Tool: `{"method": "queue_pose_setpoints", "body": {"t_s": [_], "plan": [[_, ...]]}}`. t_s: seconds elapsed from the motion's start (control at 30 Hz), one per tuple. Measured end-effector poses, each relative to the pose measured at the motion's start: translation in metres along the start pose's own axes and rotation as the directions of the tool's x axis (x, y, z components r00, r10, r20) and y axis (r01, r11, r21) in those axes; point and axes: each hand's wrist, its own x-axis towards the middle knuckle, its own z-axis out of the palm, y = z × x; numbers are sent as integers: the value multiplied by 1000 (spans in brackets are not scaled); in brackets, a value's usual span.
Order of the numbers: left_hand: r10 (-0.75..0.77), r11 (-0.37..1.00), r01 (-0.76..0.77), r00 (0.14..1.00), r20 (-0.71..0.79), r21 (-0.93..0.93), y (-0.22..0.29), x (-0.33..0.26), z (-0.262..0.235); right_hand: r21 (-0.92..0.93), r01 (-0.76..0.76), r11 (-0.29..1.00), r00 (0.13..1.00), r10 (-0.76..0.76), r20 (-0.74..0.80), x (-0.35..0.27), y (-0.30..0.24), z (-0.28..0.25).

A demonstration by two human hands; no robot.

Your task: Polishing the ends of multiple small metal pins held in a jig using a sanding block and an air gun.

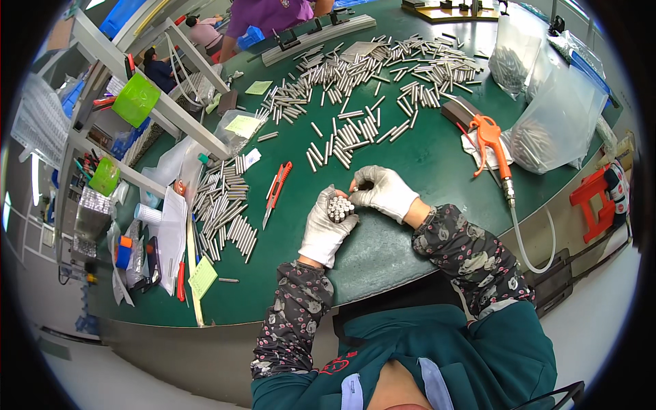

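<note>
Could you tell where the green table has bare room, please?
Bare table lies between the right hand and the orange air gun; a narrower patch separates the left hand from the red knife. Metal pins crowd the far middle and left.

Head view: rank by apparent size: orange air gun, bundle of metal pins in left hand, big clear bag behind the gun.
1. clear bag
2. air gun
3. bundle of metal pins, seen end-on

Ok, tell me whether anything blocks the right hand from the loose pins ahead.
Nothing visible does: green tabletop lies between the right hand and the pins. The cutter lies left of both hands, out of that path.
</note>
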Motion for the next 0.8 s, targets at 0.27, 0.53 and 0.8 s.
{"method": "queue_pose_setpoints", "body": {"t_s": [0.27, 0.53, 0.8], "plan": [[6, 999, -7, 1000, -10, -33, -7, 1, 0, -21, 21, 1000, 1000, -21, -1, 2, -2, 1], [78, 992, -79, 997, 12, 98, 0, 5, 2, 104, 92, 990, 994, -85, -69, 8, -55, 10], [519, 150, 134, 833, 193, -980, -104, 28, 14, -311, 270, 911, 896, -120, 428, 43, -96, 138]]}}
